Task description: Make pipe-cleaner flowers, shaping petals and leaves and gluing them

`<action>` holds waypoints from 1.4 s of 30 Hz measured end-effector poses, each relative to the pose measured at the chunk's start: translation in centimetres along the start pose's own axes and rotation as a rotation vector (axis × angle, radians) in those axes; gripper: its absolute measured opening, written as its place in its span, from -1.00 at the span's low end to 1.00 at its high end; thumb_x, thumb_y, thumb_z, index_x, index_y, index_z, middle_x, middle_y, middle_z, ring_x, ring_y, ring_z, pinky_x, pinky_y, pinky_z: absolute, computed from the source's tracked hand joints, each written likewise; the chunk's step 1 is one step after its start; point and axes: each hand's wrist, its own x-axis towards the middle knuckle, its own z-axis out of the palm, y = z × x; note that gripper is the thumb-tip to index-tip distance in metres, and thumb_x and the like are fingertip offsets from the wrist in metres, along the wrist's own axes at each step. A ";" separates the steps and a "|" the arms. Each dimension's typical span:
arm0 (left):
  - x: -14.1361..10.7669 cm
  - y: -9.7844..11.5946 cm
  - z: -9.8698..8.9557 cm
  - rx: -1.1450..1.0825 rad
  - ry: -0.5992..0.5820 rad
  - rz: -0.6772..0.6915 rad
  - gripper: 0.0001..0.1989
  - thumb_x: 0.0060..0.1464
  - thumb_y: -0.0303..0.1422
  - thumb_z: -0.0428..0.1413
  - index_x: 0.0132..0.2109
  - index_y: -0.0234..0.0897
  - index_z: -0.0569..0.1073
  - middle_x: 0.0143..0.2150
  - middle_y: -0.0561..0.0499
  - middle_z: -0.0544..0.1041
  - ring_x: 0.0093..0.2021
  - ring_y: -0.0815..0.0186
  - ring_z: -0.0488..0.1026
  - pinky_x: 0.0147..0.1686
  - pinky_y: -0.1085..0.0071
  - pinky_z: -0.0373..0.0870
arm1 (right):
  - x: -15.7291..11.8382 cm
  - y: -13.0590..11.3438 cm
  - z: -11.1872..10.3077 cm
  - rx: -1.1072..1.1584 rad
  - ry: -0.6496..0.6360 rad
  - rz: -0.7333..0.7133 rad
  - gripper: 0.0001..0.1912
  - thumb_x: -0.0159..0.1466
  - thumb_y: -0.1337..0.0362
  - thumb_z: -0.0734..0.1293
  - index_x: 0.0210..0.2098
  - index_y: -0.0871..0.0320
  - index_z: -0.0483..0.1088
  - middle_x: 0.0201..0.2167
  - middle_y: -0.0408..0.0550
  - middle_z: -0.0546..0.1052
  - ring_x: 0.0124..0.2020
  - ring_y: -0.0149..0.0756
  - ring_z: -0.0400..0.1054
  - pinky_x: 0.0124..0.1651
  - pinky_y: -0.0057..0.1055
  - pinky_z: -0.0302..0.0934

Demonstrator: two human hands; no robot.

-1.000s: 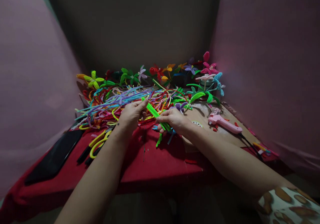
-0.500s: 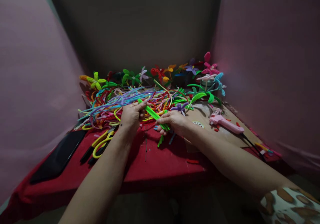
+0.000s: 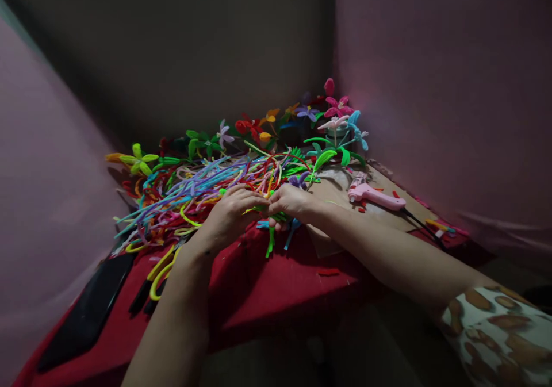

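Note:
Both hands meet over the front of the red-covered table. My left hand [image 3: 235, 211] is closed round bright green pipe cleaners [image 3: 257, 207], which its fingers mostly cover. Touching it from the right, my right hand [image 3: 291, 203] pinches the same green strands, its fingertips against those of the left. Below the hands, other green stems [image 3: 270, 242] and a blue stem [image 3: 291, 234] lie on the cloth. Just behind stretches a heap of colourful pipe cleaners [image 3: 207, 180]. A purple flower [image 3: 298, 180] rests behind my right hand.
Yellow-handled pliers [image 3: 160, 275] and a black flat object [image 3: 88, 312] are at the left. A pink glue gun [image 3: 377, 196] lies on cardboard [image 3: 390, 217] at the right. Pipe-cleaner flowers [image 3: 338, 107] line the back. Pink sheets [image 3: 431, 88] hang on both sides.
My hands have come together, and the green strands that stretched between them are now mostly covered by fingers. The camera view has tilted and shifted, so the table appears turned.

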 end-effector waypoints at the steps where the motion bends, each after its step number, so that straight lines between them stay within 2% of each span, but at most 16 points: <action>1: 0.0 0.0 0.3 0.001 -0.018 -0.006 -0.86 0.05 -0.30 0.08 -0.28 -0.24 0.49 -0.34 0.00 0.54 -0.29 0.33 0.40 -0.13 0.33 0.25 | 0.1 0.0 -0.1 -0.017 -0.015 0.015 -0.83 0.04 0.45 0.32 -0.65 0.28 0.31 -0.83 -0.18 0.37 -0.82 -0.48 0.21 -0.75 -0.59 0.13; 6: -0.3 0.3 0.7 0.007 -0.068 -0.122 -0.88 0.05 -0.39 0.05 -0.36 -0.27 0.47 -0.43 0.02 0.50 -0.41 0.38 0.38 -0.37 0.48 0.26 | 0.4 0.4 -0.9 0.002 -0.168 0.074 -0.88 0.03 0.50 0.29 -0.62 0.31 0.32 -0.80 -0.17 0.39 -0.81 -0.49 0.20 -0.75 -0.58 0.15; 9: -0.6 0.6 0.6 -0.045 -0.100 -0.151 -0.85 0.07 -0.40 0.02 -0.39 -0.29 0.46 -0.46 0.05 0.48 -0.46 0.43 0.36 -0.43 0.53 0.23 | 0.4 0.4 -1.2 -0.015 -0.232 0.093 -0.92 0.02 0.50 0.29 -0.59 0.32 0.34 -0.80 -0.17 0.38 -0.81 -0.50 0.20 -0.74 -0.60 0.14; 13: -0.7 0.6 0.8 -0.079 -0.110 -0.171 -0.81 0.09 -0.38 -0.02 -0.42 -0.31 0.44 -0.51 0.07 0.44 -0.51 0.46 0.33 -0.47 0.55 0.21 | 0.2 0.1 -1.1 -0.102 -0.220 0.046 -0.90 0.02 0.48 0.31 -0.60 0.32 0.33 -0.79 -0.18 0.38 -0.80 -0.51 0.21 -0.74 -0.61 0.14; 17: -0.7 0.3 1.1 -0.030 -0.073 -0.167 -0.80 0.10 -0.38 -0.02 -0.43 -0.32 0.43 -0.51 0.05 0.43 -0.50 0.45 0.33 -0.46 0.54 0.21 | 0.4 0.2 -1.3 -0.081 -0.212 0.004 -0.98 0.05 0.48 0.28 -0.47 0.30 0.33 -0.77 -0.20 0.39 -0.79 -0.49 0.23 -0.72 -0.58 0.17; 24: -0.4 0.1 1.8 -0.043 -0.046 -0.139 -0.82 0.11 -0.39 -0.02 -0.33 -0.29 0.46 -0.42 0.02 0.48 -0.43 0.42 0.38 -0.39 0.52 0.24 | 0.7 0.1 -1.3 -0.126 -0.143 -0.033 -0.69 0.04 0.49 0.29 -0.20 0.25 0.30 -0.79 -0.27 0.37 -0.81 -0.47 0.21 -0.72 -0.59 0.14; 26: -0.3 0.1 1.7 -0.028 -0.038 -0.124 -0.81 0.11 -0.39 -0.03 -0.33 -0.29 0.47 -0.43 0.02 0.48 -0.44 0.42 0.37 -0.40 0.51 0.24 | 0.6 0.1 -1.3 -0.127 -0.144 -0.035 -0.67 0.03 0.48 0.29 -0.17 0.24 0.29 -0.80 -0.29 0.37 -0.81 -0.47 0.20 -0.71 -0.59 0.13; 28: -0.2 0.2 1.5 -0.002 -0.027 -0.126 -0.80 0.11 -0.38 -0.03 -0.37 -0.29 0.46 -0.46 0.03 0.46 -0.45 0.41 0.35 -0.40 0.50 0.23 | 0.7 0.1 -1.5 -0.113 -0.166 -0.060 -0.73 0.05 0.42 0.30 -0.21 0.23 0.31 -0.77 -0.27 0.38 -0.79 -0.48 0.20 -0.68 -0.58 0.13; 30: -0.2 0.3 1.3 0.011 -0.010 -0.153 -0.80 0.10 -0.37 -0.03 -0.40 -0.30 0.45 -0.48 0.03 0.43 -0.45 0.40 0.32 -0.40 0.49 0.22 | 0.7 0.1 -1.8 -0.114 -0.178 -0.117 -0.82 0.10 0.30 0.30 -0.29 0.23 0.33 -0.72 -0.23 0.40 -0.75 -0.49 0.22 -0.63 -0.56 0.15; 32: -0.1 0.3 1.1 0.000 0.009 -0.193 -0.81 0.08 -0.39 -0.02 -0.43 -0.30 0.43 -0.48 0.04 0.42 -0.44 0.40 0.31 -0.38 0.48 0.22 | 0.8 0.0 -2.2 -0.149 -0.128 -0.199 -0.78 0.17 0.18 0.25 -0.36 0.24 0.35 -0.66 -0.18 0.40 -0.70 -0.49 0.24 -0.58 -0.55 0.16; 35: 0.0 0.2 1.0 -0.031 0.036 -0.250 -0.86 0.04 -0.43 0.00 -0.44 -0.30 0.41 -0.48 0.05 0.41 -0.43 0.40 0.30 -0.38 0.48 0.21 | 0.7 -0.6 -2.4 -0.309 0.131 -0.408 -0.68 0.22 0.13 0.18 -0.42 0.26 0.39 -0.60 -0.15 0.39 -0.62 -0.48 0.23 -0.52 -0.53 0.13; 37: -0.1 -0.1 1.1 -0.038 0.059 -0.287 -0.86 0.01 -0.44 0.01 -0.46 -0.31 0.41 -0.50 0.06 0.40 -0.45 0.41 0.28 -0.40 0.49 0.20 | 0.3 -1.0 -2.2 -0.501 0.303 -0.605 -0.74 0.20 0.18 0.23 -0.41 0.25 0.42 -0.53 -0.12 0.42 -0.51 -0.44 0.26 -0.42 -0.50 0.14; 38: -0.1 -0.3 1.1 -0.043 0.071 -0.309 -0.86 0.00 -0.45 0.01 -0.46 -0.31 0.42 -0.50 0.06 0.40 -0.46 0.41 0.28 -0.41 0.49 0.20 | 0.2 -1.1 -2.1 -0.624 0.346 -0.714 -0.80 0.16 0.21 0.28 -0.39 0.24 0.44 -0.47 -0.09 0.44 -0.42 -0.40 0.27 -0.34 -0.47 0.15; 40: -0.2 -0.6 1.2 -0.076 0.080 -0.344 -0.86 -0.01 -0.44 0.02 -0.45 -0.33 0.44 -0.50 0.06 0.40 -0.47 0.41 0.29 -0.43 0.50 0.19 | 0.0 -1.0 -1.8 -0.897 0.358 -0.894 -0.83 0.10 0.25 0.35 -0.35 0.23 0.45 -0.37 -0.03 0.45 -0.28 -0.32 0.26 -0.19 -0.39 0.13; 42: -0.3 -0.9 1.1 -0.139 0.072 -0.366 -0.86 -0.01 -0.42 0.02 -0.45 -0.34 0.45 -0.50 0.06 0.40 -0.46 0.41 0.29 -0.43 0.50 0.20 | 0.0 -0.6 -1.4 -1.153 0.356 -0.979 -0.87 0.14 0.29 0.32 -0.38 0.24 0.45 -0.35 0.02 0.44 -0.24 -0.27 0.21 -0.13 -0.32 0.09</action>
